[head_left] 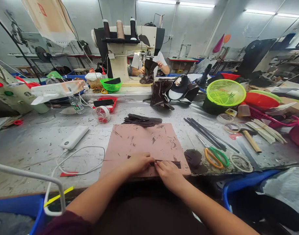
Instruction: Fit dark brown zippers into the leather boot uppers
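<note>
Dark strip: The narrow dark strip (176, 164) lies crosswise near the front edge of the pink board (139, 137), one end showing past each of your hands.
Left fingers: Your left hand (139, 161) has its fingers drawn in narrow, the tips holding the strip near its middle; the thumb's exact place cannot be told.
Right fingers: Your right hand (169, 171) also has narrow, bent fingers holding the strip, its tips just beside the left ones.
Pressing: Work in short lengths, and press straight down so the strip does not skew on the board.
Edges: The strip looks thin and soft, so it would likely wrinkle if you pulled unevenly; let one hand steady while the other works.
Strip pile: Keep the bundled strips (142, 120) at the board's far edge, out of your fingers' way.
Right side: Let the scissors (212, 152) lie clear of your right forearm.
</note>
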`<state>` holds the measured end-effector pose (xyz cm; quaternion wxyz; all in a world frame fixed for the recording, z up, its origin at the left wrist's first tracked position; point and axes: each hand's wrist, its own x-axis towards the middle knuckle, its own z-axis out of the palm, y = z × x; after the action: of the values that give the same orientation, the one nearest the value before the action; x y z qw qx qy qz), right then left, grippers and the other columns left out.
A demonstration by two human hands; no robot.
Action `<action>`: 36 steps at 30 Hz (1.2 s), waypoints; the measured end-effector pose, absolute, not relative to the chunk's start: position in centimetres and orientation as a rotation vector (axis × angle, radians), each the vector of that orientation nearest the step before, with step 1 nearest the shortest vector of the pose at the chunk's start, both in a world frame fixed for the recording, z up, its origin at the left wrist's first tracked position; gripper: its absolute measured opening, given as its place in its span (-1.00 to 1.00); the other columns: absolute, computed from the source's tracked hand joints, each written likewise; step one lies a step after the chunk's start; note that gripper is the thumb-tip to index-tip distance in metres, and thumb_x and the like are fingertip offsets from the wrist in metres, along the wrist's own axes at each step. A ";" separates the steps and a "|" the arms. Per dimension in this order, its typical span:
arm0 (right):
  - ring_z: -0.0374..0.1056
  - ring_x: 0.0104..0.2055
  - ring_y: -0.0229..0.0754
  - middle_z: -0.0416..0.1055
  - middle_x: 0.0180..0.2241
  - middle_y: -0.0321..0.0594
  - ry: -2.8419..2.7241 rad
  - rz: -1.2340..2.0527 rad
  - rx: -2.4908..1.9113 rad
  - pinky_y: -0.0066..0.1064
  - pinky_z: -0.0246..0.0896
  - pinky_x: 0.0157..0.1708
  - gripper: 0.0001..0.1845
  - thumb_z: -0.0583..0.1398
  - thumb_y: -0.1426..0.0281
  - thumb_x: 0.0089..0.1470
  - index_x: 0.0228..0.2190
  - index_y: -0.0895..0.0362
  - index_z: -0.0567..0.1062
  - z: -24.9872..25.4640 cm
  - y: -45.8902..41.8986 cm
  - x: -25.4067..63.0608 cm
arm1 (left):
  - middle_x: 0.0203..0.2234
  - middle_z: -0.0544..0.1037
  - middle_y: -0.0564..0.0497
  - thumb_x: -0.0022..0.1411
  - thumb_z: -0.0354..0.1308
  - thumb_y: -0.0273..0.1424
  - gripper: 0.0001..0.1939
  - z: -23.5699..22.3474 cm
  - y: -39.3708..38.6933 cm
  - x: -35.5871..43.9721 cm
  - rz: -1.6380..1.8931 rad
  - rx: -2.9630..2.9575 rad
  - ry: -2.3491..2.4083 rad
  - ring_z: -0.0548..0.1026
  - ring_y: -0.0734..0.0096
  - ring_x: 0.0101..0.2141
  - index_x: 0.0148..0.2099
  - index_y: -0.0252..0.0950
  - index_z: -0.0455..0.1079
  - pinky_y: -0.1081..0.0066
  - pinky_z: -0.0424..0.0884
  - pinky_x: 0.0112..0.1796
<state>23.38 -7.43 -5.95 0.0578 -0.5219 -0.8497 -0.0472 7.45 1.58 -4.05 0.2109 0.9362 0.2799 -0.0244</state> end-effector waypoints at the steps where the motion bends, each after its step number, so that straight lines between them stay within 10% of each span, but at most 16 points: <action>1: 0.32 -0.25 -0.07 0.43 -0.22 -0.01 -2.536 -0.154 -1.592 -0.30 0.17 -0.32 -0.64 -0.01 0.61 0.05 -0.13 0.26 0.42 -6.4 -7.9 23.4 | -0.38 0.39 0.05 0.10 0.02 -0.49 -0.74 -4.0 1.8 7.4 -0.076 2.600 0.748 0.38 0.42 -0.36 -0.15 -0.15 0.37 0.50 0.26 -0.34; 28: 0.16 0.05 0.00 0.31 -0.01 -0.09 -2.208 -0.239 -1.588 -0.22 0.05 -0.02 -0.54 0.02 0.12 0.09 -0.02 0.01 0.36 -9.5 -10.0 23.3 | -0.60 0.39 0.09 -0.08 0.03 -0.32 -0.86 -4.9 -0.1 0.5 0.317 1.857 1.369 0.33 0.45 -0.52 -0.52 -0.29 0.26 0.50 0.20 -0.48; 36: -0.03 0.18 0.02 0.15 0.12 -0.07 -2.128 -0.301 -1.748 -0.04 -0.25 0.12 -0.38 -0.03 0.13 0.11 0.12 0.19 0.12 -10.8 -11.1 26.1 | -0.66 0.38 0.09 -0.09 0.00 -0.22 -0.77 -3.5 0.4 0.5 0.281 2.039 1.324 0.31 0.41 -0.56 -0.55 -0.29 0.26 0.47 0.18 -0.50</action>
<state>26.14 -11.11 -10.77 0.1845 -0.6201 -0.7549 -0.1069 0.48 0.36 -3.52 0.3403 0.7835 0.5087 0.1081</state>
